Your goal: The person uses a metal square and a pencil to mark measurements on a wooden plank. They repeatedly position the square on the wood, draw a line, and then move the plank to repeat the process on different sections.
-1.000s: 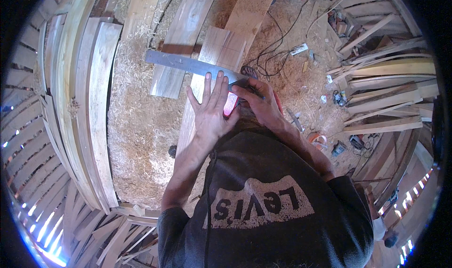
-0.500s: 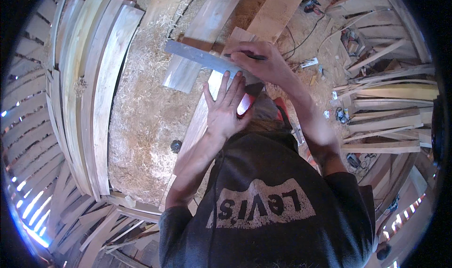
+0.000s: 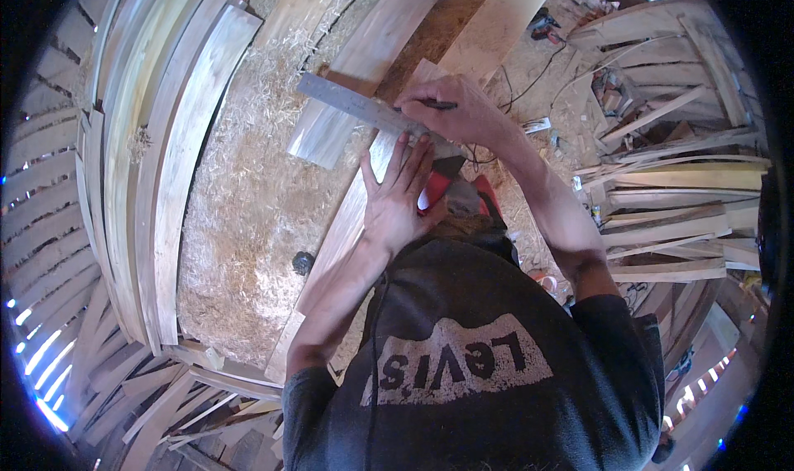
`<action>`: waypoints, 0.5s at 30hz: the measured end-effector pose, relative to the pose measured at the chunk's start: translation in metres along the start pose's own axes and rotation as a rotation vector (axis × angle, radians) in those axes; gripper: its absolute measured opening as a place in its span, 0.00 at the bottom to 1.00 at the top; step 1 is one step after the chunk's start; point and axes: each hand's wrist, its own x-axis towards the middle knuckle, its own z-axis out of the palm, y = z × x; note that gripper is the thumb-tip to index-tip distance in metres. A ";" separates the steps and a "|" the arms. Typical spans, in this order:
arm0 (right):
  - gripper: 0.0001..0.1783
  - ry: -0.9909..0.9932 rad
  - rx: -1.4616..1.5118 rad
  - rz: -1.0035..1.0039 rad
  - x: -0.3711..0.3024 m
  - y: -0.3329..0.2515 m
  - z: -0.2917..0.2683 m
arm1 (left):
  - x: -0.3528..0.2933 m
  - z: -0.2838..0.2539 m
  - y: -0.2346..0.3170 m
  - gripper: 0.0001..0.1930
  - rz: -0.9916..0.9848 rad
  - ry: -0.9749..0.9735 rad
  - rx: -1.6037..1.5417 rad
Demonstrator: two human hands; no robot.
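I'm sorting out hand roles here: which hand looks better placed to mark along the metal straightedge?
Probably the right hand: it holds a dark pen-like tool close to the metal straightedge, while the left hand, fingers spread, seems to steady it.

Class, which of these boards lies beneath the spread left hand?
The pale board running diagonally beneath the left forearm. Only it has the left hand over it; the neighbouring board, under the left end of the metal ruler, has no hand above.
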 end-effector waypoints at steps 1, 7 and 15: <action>0.14 -0.080 -0.044 0.049 -0.002 0.000 -0.005 | -0.001 0.000 -0.001 0.49 -0.004 0.003 0.002; 0.18 -0.251 0.053 0.655 -0.067 -0.020 -0.063 | -0.007 -0.003 -0.003 0.49 -0.032 0.016 0.018; 0.26 -0.059 0.989 0.821 -0.134 0.013 0.029 | -0.013 -0.006 0.000 0.50 -0.078 -0.032 0.001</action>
